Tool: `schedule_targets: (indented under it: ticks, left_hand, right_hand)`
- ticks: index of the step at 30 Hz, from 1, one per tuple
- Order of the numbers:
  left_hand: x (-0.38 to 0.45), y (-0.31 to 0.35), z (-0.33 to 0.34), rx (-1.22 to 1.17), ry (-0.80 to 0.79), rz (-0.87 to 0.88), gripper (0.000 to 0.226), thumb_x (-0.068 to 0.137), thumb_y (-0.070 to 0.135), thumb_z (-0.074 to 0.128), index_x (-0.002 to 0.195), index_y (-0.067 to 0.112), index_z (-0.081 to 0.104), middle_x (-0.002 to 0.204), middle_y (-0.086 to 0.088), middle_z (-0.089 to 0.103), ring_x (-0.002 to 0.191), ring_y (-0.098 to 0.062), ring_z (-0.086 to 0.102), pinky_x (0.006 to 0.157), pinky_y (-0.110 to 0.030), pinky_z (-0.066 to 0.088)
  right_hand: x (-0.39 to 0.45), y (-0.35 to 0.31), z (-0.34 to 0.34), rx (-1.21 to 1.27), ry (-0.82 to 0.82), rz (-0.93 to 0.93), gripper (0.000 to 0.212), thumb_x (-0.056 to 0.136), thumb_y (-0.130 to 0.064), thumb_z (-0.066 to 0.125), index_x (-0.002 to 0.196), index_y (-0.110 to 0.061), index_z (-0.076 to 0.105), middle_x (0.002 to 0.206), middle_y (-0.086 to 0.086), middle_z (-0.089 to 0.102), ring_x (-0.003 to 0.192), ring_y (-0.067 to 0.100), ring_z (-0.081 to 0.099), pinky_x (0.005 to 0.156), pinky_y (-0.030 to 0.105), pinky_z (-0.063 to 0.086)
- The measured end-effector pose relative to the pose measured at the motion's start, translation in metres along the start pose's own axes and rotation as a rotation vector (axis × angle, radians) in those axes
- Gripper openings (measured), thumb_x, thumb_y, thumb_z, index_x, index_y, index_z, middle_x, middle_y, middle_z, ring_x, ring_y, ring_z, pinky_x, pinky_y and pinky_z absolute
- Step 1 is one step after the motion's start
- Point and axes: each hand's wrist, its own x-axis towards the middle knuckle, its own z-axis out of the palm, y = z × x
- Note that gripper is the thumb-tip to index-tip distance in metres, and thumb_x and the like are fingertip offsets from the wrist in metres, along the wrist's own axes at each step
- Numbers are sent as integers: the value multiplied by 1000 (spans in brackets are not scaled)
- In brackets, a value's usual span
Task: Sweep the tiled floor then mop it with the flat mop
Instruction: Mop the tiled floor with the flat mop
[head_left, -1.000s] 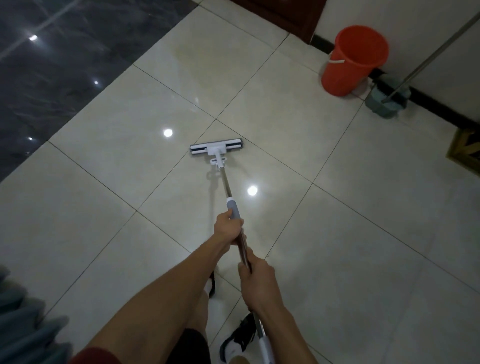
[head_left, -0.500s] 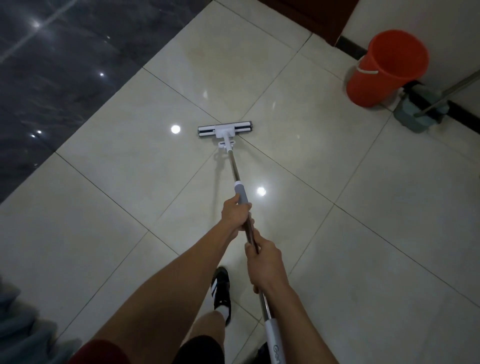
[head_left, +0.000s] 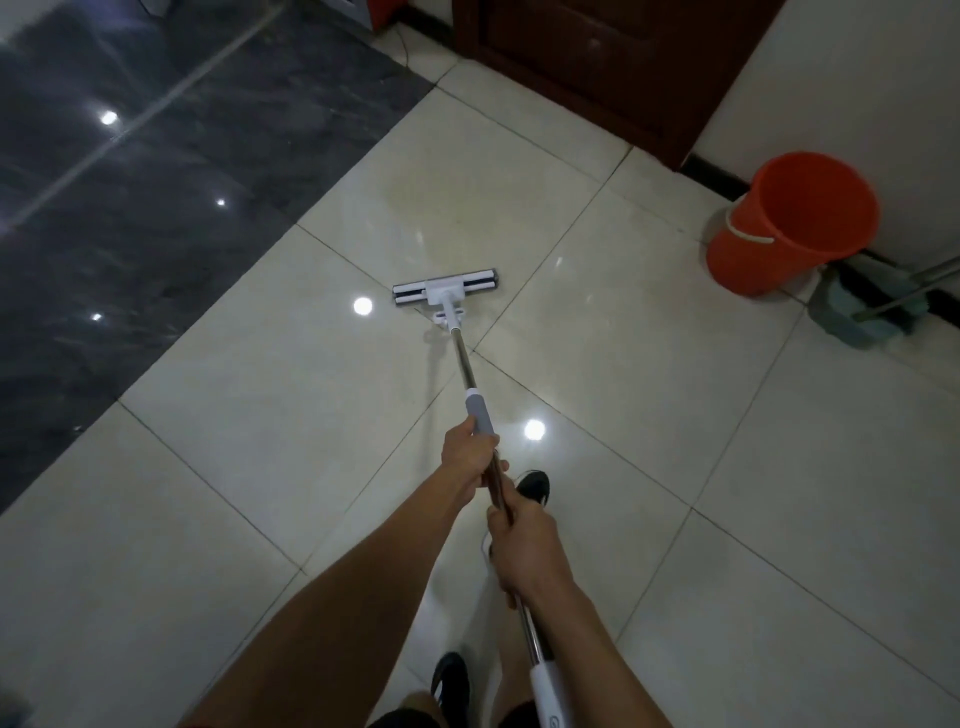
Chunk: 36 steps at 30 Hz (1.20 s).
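The flat mop (head_left: 445, 288) has slid forward, both hands gripping its pole.

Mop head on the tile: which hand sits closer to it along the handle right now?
Left. The left hand grips the handle just below the grey sleeve, nearer the mop head. The right hand grips the handle farther back, toward the body.
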Motion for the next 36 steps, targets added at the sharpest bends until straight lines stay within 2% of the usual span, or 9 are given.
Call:
schedule_targets:
  ticks: [3, 6, 12, 18, 23, 25, 28, 32, 36]
  left_hand:
    - [28, 50, 14, -25, 26, -5, 58, 99, 6, 57, 152, 21, 40, 103, -13, 64, 70, -27, 70, 64, -38, 61]
    - [52, 103, 28, -37, 60, -19, 58, 99, 8, 58, 152, 23, 40, 100, -9, 62, 68, -25, 71, 56, -33, 59]
    - [90, 195, 39, -48, 98, -6, 50, 99, 8, 57, 147, 14, 45, 99, -12, 62, 67, -27, 71, 57, -35, 58]
    - [129, 276, 30, -60, 161, -47, 8, 100, 10, 57, 107, 8, 55, 92, -17, 65, 67, -29, 71, 58, -36, 60]
    - [175, 341, 16, -85, 187, -30, 7, 95, 3, 56, 90, -1, 59, 84, -20, 62, 65, -33, 69, 50, -33, 56]
    - [195, 368, 7, -110, 184, -19, 8, 92, -2, 56, 85, 0, 59, 81, -19, 59, 60, -33, 65, 61, -43, 62]
    - [228, 409, -11, -117, 176, -18, 18, 90, -6, 56, 76, 5, 57, 77, -15, 56, 55, -31, 61, 74, -55, 60]
    - [279, 470, -49, -100, 185, 3, 27, 90, -4, 58, 67, 10, 55, 68, -13, 57, 50, -30, 63, 60, -43, 61]
    - [332, 538, -84, -95, 178, 21, 32, 88, -2, 62, 62, 13, 49, 57, -11, 54, 47, -30, 62, 67, -52, 60]
  right_hand:
    - [45, -28, -27, 0, -21, -10, 44, 106, -23, 42, 149, -28, 42, 91, 4, 66, 82, 16, 66, 69, 25, 53]
    - [90, -62, -56, -2, -37, -10, 40, 106, -23, 43, 145, -27, 47, 81, -4, 60, 69, 8, 59, 57, 17, 45]
    - [155, -129, -104, -35, -68, -69, 36, 106, -22, 44, 142, -23, 50, 87, -1, 60, 73, 9, 56, 66, 20, 45]
    - [213, -195, -121, 6, -98, -42, 25, 105, -23, 45, 125, -22, 59, 77, -1, 60, 62, 12, 58, 60, 27, 53]
    - [266, -257, -128, -45, -86, -59, 36, 105, -24, 43, 140, -27, 50, 89, 9, 66, 67, 17, 59, 67, 33, 59]
    - [288, -283, -129, -49, -99, -69, 41, 105, -24, 42, 145, -29, 45, 91, 10, 66, 71, 19, 61, 72, 37, 61]
    - [323, -326, -125, -54, -100, -84, 43, 106, -22, 42, 148, -29, 43, 85, 5, 61, 70, 16, 59, 70, 32, 57]
    - [377, -393, -109, -51, -90, -79, 42, 105, -23, 43, 147, -30, 45, 81, 2, 61, 68, 15, 59, 67, 30, 54]
    - [434, -463, -94, -28, -85, -72, 45, 105, -25, 43, 149, -33, 41, 77, 0, 60, 65, 17, 61, 67, 33, 59]
